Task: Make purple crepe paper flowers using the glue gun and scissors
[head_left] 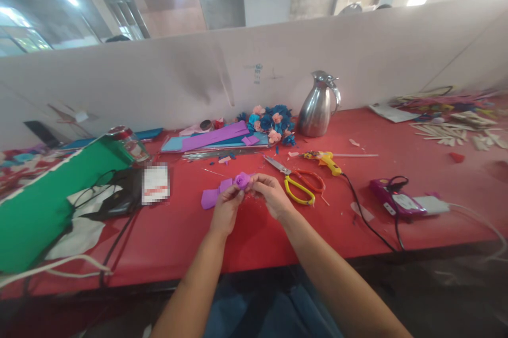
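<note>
A small purple paper flower (242,180) is held over the red table (254,243), with a loose purple paper strip (211,195) trailing to its left. My left hand (227,206) pinches the flower from below and to the left. From the right, my right hand (270,192) closes its fingers on the same flower. Both hands meet at the flower, just above the table top.
Yellow and red scissors (298,185) and a yellow glue gun (326,161) lie right of my hands. A steel jug (317,105), blue and pink paper flowers (272,122), purple and blue paper sheets (216,139), a green bag (51,200), a purple device (392,201) and wooden sticks (456,134) surround them.
</note>
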`<state>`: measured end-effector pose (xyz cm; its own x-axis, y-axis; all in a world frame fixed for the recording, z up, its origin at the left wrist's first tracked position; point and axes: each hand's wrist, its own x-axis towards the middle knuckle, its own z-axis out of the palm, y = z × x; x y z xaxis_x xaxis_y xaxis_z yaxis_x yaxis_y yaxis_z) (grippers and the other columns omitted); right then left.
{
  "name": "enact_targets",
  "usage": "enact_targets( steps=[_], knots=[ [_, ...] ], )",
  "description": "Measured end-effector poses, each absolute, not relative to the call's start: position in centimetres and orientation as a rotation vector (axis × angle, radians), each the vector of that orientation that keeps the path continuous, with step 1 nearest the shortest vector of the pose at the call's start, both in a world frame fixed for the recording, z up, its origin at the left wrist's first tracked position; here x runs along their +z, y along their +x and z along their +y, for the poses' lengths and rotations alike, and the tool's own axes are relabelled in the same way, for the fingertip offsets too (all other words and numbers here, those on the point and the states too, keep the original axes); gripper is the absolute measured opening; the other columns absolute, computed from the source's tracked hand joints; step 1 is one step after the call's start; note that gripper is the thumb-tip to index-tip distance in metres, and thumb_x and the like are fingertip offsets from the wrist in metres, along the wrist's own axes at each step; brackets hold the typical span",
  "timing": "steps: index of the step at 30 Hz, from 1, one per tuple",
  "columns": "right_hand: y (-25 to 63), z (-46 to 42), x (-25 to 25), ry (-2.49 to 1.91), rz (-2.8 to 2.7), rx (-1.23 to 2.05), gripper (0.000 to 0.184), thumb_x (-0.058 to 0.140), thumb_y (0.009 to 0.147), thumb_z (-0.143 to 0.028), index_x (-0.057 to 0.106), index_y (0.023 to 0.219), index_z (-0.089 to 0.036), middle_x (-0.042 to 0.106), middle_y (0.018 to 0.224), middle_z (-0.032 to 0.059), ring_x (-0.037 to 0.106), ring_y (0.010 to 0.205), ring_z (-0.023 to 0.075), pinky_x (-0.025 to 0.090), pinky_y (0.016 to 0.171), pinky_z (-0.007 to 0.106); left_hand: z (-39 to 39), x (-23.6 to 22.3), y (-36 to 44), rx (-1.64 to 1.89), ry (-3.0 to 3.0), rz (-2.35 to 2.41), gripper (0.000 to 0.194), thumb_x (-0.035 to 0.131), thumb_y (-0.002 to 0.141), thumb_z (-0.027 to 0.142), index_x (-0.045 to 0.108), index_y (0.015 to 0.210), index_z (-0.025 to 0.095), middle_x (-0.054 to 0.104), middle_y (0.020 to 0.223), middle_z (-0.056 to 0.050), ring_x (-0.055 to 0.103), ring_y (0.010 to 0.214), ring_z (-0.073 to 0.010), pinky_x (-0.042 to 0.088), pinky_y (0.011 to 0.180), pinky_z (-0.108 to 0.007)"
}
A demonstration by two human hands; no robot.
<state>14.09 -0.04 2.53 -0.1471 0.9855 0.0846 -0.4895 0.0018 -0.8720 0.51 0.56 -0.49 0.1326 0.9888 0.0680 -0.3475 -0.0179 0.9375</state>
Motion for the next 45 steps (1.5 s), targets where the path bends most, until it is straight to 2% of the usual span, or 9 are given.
enact_targets(
  steps=[7,14,21,27,36,39,45],
  knots=[
    [14.0,-0.1,2.6,-0.683,-0.896,1.555,0.015,0.068,0.061,-0.03,0.059,0.064,-0.019,0.058,0.06,-0.0022,0.043,0.051,0.0083,0.03,0.052,0.021,0.4,-0.3,0.4,1.252,1.003,0.824,0.023,0.078,0.062,0.031,0.073,0.081,0.02,0.065,0.074,-0.001,0.054,0.071,-0.0141,0.042,0.07,-0.027],
    [14.2,0.2,2.3,-0.72,-0.932,1.472,0.015,0.066,0.066,-0.033,0.065,0.071,-0.018,0.057,0.061,-0.0015,0.043,0.053,0.0091,0.029,0.051,0.022,0.5,-0.6,0.4,1.237,1.272,0.863,0.017,0.068,0.074,0.031,0.071,0.087,0.021,0.067,0.087,-0.002,0.057,0.083,-0.0183,0.041,0.082,-0.03],
    [15.0,0.6,2.3,-0.733,-1.022,1.472,0.018,0.07,0.065,-0.035,0.068,0.065,-0.017,0.057,0.055,-0.0014,0.041,0.05,0.0084,0.03,0.052,0.024,0.2,-0.4,0.3,1.19,1.304,0.887,0.014,0.066,0.075,0.03,0.071,0.085,0.02,0.065,0.079,-0.001,0.055,0.078,-0.0177,0.04,0.077,-0.029],
    [15.5,0.8,2.4,-0.772,-1.041,1.438,0.023,0.072,0.065,-0.039,0.066,0.061,-0.017,0.055,0.053,-0.0022,0.042,0.05,0.0084,0.031,0.052,0.023,0.0,-0.1,0.3,1.164,1.341,0.882,0.014,0.065,0.076,0.031,0.07,0.083,0.021,0.065,0.079,-0.001,0.054,0.081,-0.0179,0.039,0.08,-0.028],
    [15.0,0.7,2.2,-0.775,-0.926,1.565,0.027,0.07,0.064,-0.037,0.054,0.055,-0.018,0.051,0.051,-0.0042,0.041,0.049,0.0078,0.032,0.053,0.023,0.3,-0.7,0.0,1.16,1.347,0.824,0.016,0.067,0.076,0.029,0.07,0.089,0.021,0.064,0.082,-0.001,0.053,0.083,-0.0179,0.038,0.082,-0.029],
    [14.9,0.6,2.4,-0.798,-0.921,1.555,0.025,0.068,0.063,-0.037,0.053,0.056,-0.018,0.05,0.051,-0.0049,0.042,0.049,0.008,0.031,0.052,0.022,0.4,-1.0,0.0,1.168,1.337,0.809,0.017,0.067,0.076,0.029,0.07,0.091,0.021,0.064,0.081,-0.001,0.053,0.081,-0.0173,0.039,0.081,-0.029],
    [15.1,0.6,2.5,-0.778,-1.022,1.538,0.018,0.065,0.067,-0.035,0.062,0.069,-0.018,0.056,0.058,-0.0031,0.047,0.052,0.0086,0.032,0.054,0.022,0.5,-1.1,0.0,1.174,1.31,0.798,0.018,0.068,0.075,0.029,0.071,0.09,0.021,0.065,0.081,-0.001,0.054,0.079,-0.017,0.04,0.08,-0.029]
  ],
)
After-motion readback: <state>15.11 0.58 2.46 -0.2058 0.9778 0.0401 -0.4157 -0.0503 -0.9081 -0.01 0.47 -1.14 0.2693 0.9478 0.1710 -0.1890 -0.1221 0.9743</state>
